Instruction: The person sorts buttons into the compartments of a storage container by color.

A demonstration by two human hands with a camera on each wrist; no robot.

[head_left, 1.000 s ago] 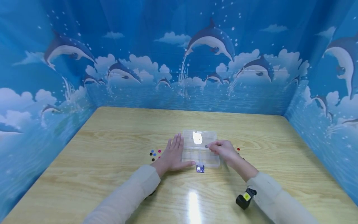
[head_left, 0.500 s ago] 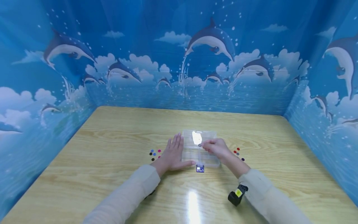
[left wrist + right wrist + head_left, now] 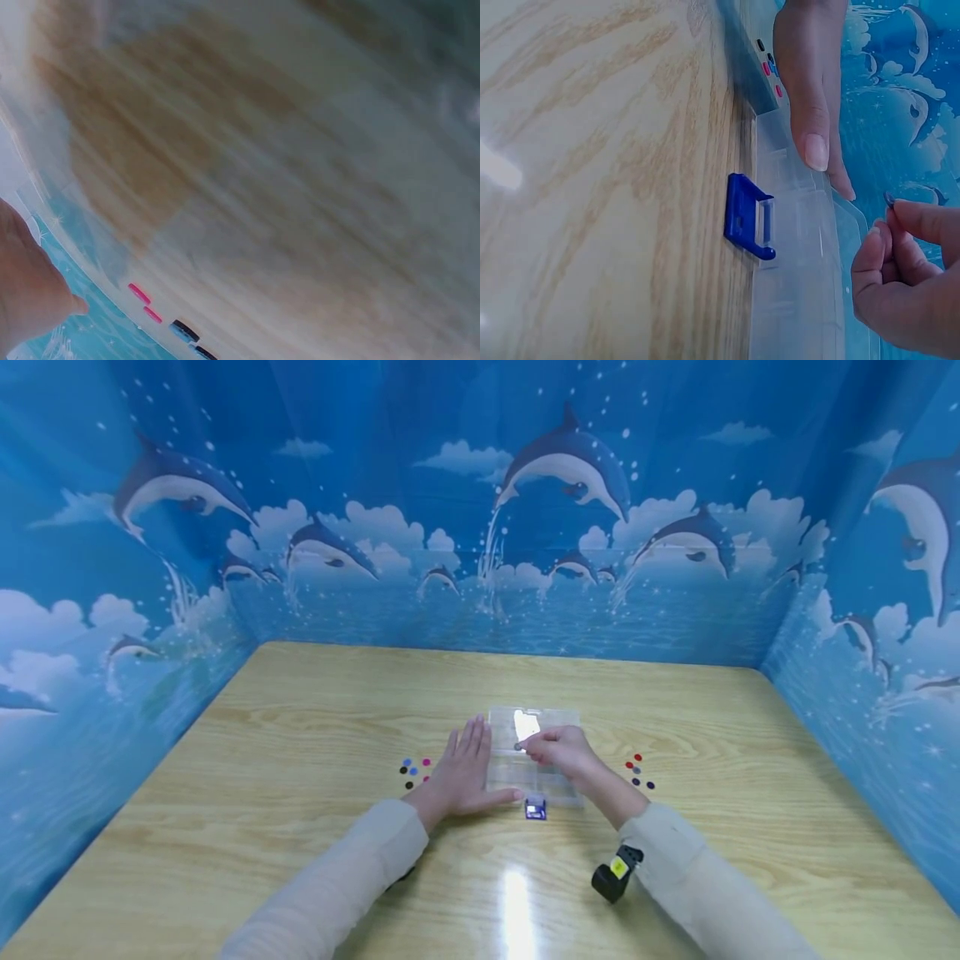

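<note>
A small dark disc (image 3: 889, 199) sits at the tips of my right hand's thumb and forefinger; my right hand (image 3: 561, 750) has it in a pinch, with the other fingers curled in behind. The disc pokes out on the left side of my grip, held up over the clear box (image 3: 802, 315). I cannot tell which compartment it is above.

The box lies below my grip, its see-through lid (image 3: 558, 718) laid back on the far side and the divided tray on the side nearer to me. Just nearer to me than the pinch, at the box's front edge, is the blue latch (image 3: 536, 808).

To the left of my grip, my left hand (image 3: 467, 768) lies flat along the box's left side, grasping nothing, fingers straight and pointing away from me, thumb stretched across the front corner towards the latch.

Farther left, beyond that hand, black, blue and pink discs (image 3: 413, 772) are scattered on the wooden table (image 3: 187, 793). To the right of my grip lies another loose cluster, red and dark discs (image 3: 637, 757). Behind my pinch, near the sleeve (image 3: 675, 852), hangs a black wrist camera (image 3: 609, 883) with a yellow patch. Well beyond everything stands a blue dolphin curtain (image 3: 450, 460).
</note>
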